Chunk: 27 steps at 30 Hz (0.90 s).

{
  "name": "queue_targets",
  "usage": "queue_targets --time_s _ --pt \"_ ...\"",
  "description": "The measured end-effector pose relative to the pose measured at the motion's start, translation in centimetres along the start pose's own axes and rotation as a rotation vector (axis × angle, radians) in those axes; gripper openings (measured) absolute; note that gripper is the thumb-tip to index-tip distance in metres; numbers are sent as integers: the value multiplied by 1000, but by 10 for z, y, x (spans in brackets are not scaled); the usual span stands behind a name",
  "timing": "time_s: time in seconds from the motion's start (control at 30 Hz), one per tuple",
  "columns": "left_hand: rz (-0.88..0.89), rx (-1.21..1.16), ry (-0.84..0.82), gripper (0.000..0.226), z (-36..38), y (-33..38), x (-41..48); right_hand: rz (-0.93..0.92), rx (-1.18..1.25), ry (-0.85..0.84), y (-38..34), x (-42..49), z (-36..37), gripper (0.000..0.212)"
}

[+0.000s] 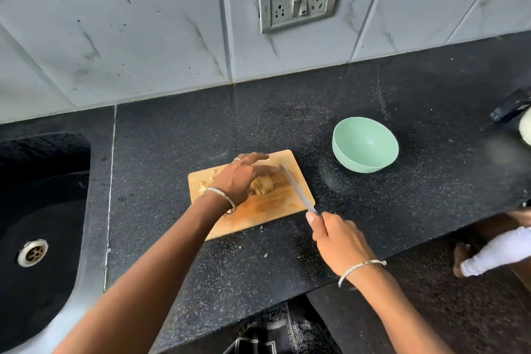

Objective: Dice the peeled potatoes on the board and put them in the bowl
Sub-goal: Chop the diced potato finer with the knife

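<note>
Nearest us, our right grip (333, 234) clasps the knife (298, 191) handle, blade angled over the board (267, 210); our left grip (241, 178) holds the potato (263, 184) mid-board. We should tuck those fingertips (258, 156) back (the edge is close) and cut evenly; the bowl (365, 144) sits far right.

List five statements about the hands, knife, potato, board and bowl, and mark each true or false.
1. The right hand grips the knife. True.
2. The bowl already holds diced potato. False: it looks empty.
3. The left hand holds the potato on the cutting board. True.
4. The bowl stands on the cutting board. False: it stands on the counter, to the right of the board and apart from it.
5. A few cut pieces lie near the board's left edge. True.
</note>
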<state>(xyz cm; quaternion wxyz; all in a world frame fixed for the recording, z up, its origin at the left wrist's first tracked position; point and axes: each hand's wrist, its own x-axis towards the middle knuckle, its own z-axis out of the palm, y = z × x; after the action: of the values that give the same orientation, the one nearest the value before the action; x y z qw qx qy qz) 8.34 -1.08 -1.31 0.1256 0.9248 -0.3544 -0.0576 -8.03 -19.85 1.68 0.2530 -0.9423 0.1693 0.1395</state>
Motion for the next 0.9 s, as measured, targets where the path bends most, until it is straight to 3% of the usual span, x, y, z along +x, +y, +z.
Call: queue_targets --time_s 0.13,0.27,0.37,0.57,0.67,0.9 --pt "115 60 -106 53 -4 -2 17 -29 -21 -4 -2 -4 9 45" --pt "33 -13 -93 40 -5 0 16 -25 -56 50 -3 -3 14 39" --pt "-58 -45 6 35 7 2 9 -56 -42 100 -9 0 19 36" --pt "-347 -145 143 52 18 5 -4 -24 13 50 -24 14 34 40" --pt "-388 -168 167 60 18 9 -7 13 8 38 -31 19 39 42" --pt "-420 -187 169 46 13 11 -14 -14 8 27 -34 18 40 41"
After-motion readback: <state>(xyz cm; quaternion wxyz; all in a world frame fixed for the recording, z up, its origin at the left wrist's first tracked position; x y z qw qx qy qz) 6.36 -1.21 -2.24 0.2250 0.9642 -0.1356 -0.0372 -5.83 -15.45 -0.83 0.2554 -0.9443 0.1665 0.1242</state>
